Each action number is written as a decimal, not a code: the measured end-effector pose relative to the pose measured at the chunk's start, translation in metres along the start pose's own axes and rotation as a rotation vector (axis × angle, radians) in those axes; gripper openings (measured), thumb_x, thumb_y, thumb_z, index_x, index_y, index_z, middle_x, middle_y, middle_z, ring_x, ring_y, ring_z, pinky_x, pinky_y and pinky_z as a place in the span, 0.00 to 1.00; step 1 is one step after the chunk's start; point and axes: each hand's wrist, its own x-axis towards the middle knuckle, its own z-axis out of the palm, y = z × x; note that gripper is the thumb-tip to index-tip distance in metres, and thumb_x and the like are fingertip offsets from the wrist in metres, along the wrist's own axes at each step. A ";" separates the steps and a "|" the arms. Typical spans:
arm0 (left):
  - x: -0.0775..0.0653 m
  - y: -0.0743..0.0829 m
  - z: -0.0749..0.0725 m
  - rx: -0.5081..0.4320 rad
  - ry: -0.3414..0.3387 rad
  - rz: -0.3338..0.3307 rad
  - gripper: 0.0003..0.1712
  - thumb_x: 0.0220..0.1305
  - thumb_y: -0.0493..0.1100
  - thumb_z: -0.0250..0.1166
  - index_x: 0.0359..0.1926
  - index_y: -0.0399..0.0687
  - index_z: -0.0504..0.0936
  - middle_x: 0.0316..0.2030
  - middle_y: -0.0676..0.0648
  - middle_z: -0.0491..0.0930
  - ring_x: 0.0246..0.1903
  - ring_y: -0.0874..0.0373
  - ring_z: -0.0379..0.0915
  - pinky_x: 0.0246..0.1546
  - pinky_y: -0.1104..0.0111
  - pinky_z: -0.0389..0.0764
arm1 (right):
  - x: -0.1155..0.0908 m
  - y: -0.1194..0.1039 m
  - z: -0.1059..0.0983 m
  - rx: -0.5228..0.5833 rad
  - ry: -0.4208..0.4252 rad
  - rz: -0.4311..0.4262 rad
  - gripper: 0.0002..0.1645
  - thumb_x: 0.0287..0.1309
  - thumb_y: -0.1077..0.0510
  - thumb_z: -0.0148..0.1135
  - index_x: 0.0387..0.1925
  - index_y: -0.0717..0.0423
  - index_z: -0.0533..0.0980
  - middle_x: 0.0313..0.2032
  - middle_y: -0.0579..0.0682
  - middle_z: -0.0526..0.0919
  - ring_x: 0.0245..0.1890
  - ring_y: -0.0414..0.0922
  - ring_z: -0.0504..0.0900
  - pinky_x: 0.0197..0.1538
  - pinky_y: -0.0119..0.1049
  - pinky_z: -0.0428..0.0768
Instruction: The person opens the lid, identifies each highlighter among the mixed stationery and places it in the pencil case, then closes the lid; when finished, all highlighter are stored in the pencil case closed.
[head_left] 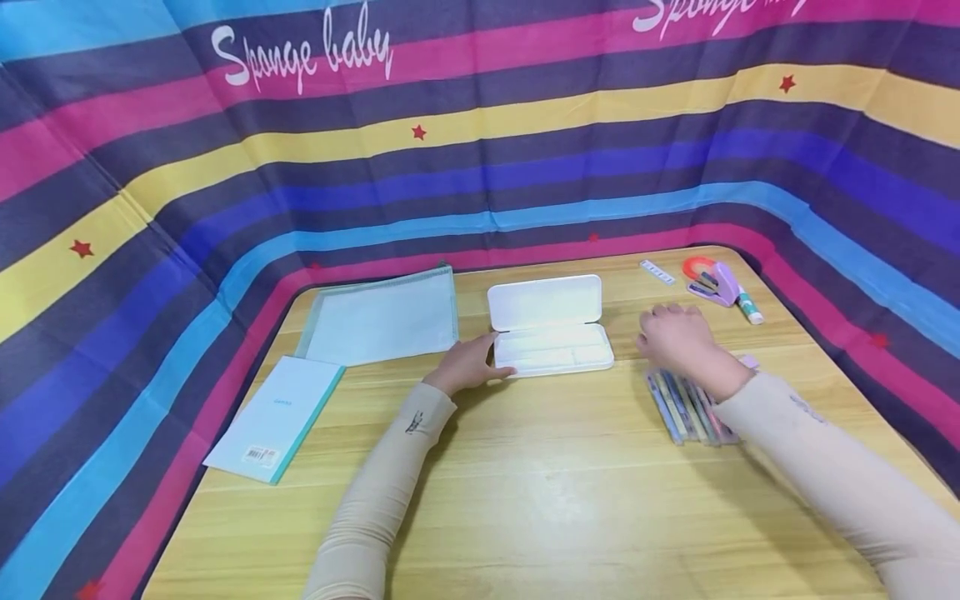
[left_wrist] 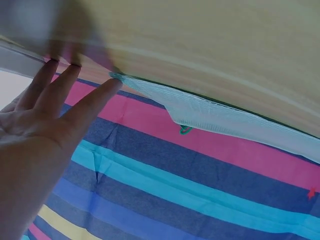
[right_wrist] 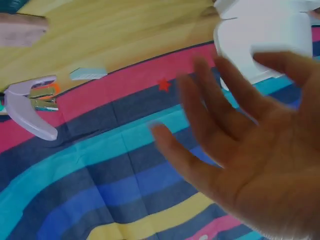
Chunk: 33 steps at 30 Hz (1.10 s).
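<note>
1 white case (head_left: 553,360), open, lid tilted up, just right of frame centre. Left hand (head_left: 467,365) at its left end, thumb along the near edge; fingers spread and straight, fingertips touching the case. Right hand (head_left: 678,337) right of the case, over the far end of the pens (head_left: 678,408); fingers loosely bent and apart, pinching nothing, blurred in the right wrist view. Pens: one flat bundle, several side by side; exact count hard to give, forearm covers part.

Upper right of table (head_left: 562,492): 1 purple stapler (head_left: 724,285), 1 orange ring (head_left: 697,267), 1 glue stick (head_left: 750,307), 1 short pale strip (head_left: 657,272). Left side: 1 mesh pouch (head_left: 378,321), 1 white-and-teal notebook (head_left: 273,417) below it.

Writing: "Sponge baby" on striped cloth (head_left: 480,179) at upper left; second lettering at upper right, cut by the frame edge, "Sponge" readable. Notebook: 1 barcode sticker (head_left: 262,454) and small cover print, too small to read. 2 beige sleeves (head_left: 375,500), dark marks near both cuffs, illegible.
</note>
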 end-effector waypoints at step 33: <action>-0.003 0.003 0.002 0.002 -0.015 -0.019 0.54 0.43 0.76 0.49 0.66 0.51 0.50 0.62 0.51 0.56 0.59 0.55 0.53 0.58 0.51 0.47 | -0.044 -0.019 0.032 -0.063 -0.231 0.032 0.09 0.43 0.56 0.52 0.17 0.56 0.74 0.15 0.52 0.71 0.14 0.48 0.69 0.14 0.46 0.67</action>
